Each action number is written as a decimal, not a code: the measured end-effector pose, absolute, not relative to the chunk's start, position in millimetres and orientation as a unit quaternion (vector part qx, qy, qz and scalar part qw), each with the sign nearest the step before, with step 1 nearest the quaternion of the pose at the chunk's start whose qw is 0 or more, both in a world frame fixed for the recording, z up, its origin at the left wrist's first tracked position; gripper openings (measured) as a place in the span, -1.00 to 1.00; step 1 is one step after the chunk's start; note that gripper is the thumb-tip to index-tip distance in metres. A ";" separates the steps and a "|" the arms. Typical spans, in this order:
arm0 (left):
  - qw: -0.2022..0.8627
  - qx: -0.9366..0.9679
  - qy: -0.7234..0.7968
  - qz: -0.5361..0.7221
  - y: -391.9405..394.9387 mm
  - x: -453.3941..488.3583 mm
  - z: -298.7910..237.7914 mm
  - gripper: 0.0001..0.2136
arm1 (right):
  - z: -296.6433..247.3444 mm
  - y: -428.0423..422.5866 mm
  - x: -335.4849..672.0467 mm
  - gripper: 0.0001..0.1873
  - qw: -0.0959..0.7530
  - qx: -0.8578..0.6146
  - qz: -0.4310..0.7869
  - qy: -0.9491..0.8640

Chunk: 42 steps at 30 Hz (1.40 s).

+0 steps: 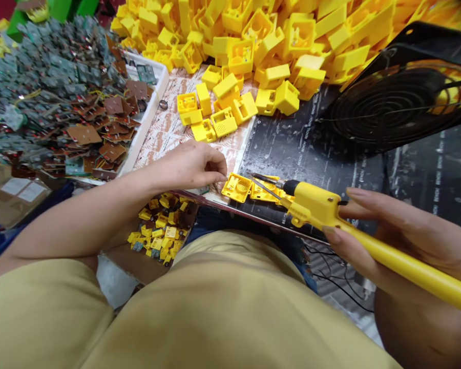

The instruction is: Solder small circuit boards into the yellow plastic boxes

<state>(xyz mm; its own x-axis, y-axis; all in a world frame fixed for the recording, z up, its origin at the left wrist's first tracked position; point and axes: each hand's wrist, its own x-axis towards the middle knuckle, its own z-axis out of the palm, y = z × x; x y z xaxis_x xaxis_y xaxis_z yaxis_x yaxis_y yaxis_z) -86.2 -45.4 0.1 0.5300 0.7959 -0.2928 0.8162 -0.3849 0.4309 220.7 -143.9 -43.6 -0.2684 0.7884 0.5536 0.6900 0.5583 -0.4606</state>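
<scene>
My right hand point(403, 236) is wrapped round a yellow soldering iron point(317, 202) with a black collar. Its metal tip and a thin tube beside it point left over small yellow plastic housings. One open housing point(237, 187) lies at the table's front edge, with a second housing point(264, 188) touching it, partly behind the iron. Just left of these, my left hand point(194, 166) has thumb and fingers pinched together. Something thin and dark shows below its fingertips, too small to name. A bit of green circuit board point(203, 190) lies under that hand.
A white tray point(159, 82) heaped with circuit boards point(61, 92) stands at the left. Yellow housings point(230, 51) are piled along the back. A black fan point(399, 97) stands at the right. Below the table edge, a cardboard box point(138, 261) holds finished-looking yellow pieces point(163, 228).
</scene>
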 end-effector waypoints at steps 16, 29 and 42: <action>0.189 0.852 0.487 0.043 -58.0 -77.8 -17.3 -0.89 | -33.9 -144.4 201.2 -0.52 0.415 -0.373 0.122 -0.821; 0.173 0.844 0.508 -0.005 -53.2 -69.0 -12.2 -0.85 | -22.3 -134.5 190.1 -0.82 0.383 -0.306 0.059 -0.870; 0.189 0.844 0.502 -0.004 -53.5 -68.0 -15.0 -0.85 | -33.1 -143.5 216.5 -0.84 0.376 -0.408 0.130 -0.822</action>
<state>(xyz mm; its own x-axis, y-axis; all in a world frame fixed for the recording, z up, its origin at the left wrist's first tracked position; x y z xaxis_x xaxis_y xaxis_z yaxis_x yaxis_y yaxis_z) -68.0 -53.5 -15.0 0.4966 0.8456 -0.1957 0.8484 -0.4252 0.3152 216.5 -143.5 -33.1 -0.3847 0.7688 0.5109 0.5727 0.6329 -0.5211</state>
